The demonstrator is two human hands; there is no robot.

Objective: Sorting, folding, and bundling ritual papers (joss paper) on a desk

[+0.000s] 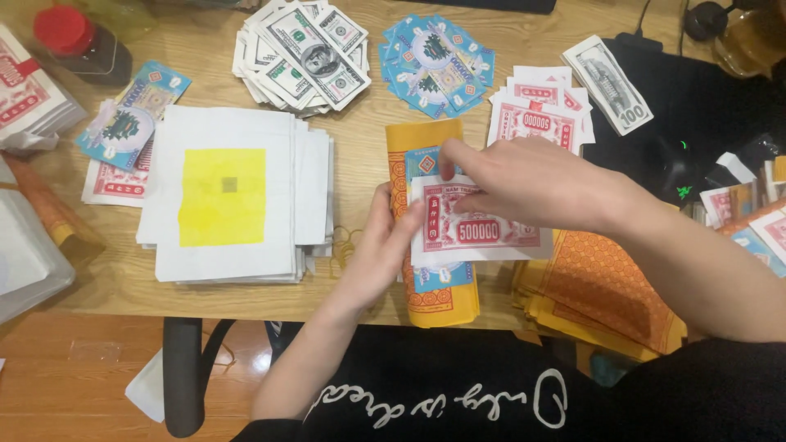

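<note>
Your left forearm rises from the lower edge, and your left hand (381, 250) lies with fingers nearly straight and loosely spread, pressed against the left edge of the red-and-white paper note (479, 233). Your right arm comes in from the right, bent across the front of you; your right hand (528, 184) is palm down, fingers curled, fingertips pinching the top left part of that same note. The note lies crosswise on a yellow-orange paper bundle (430, 295) at the near edge of the wooden surface (368, 164).

Just right of it sits a stack of orange patterned sheets (602, 290). To the left lies a pile of white sheets with a yellow square (233, 196).

Farther off are a stack of red-and-white notes (540, 115), a fanned heap of blue notes (434, 65), a heap of grey-green notes (303, 53), and a red-lidded jar (78, 41) in the far left corner.
</note>
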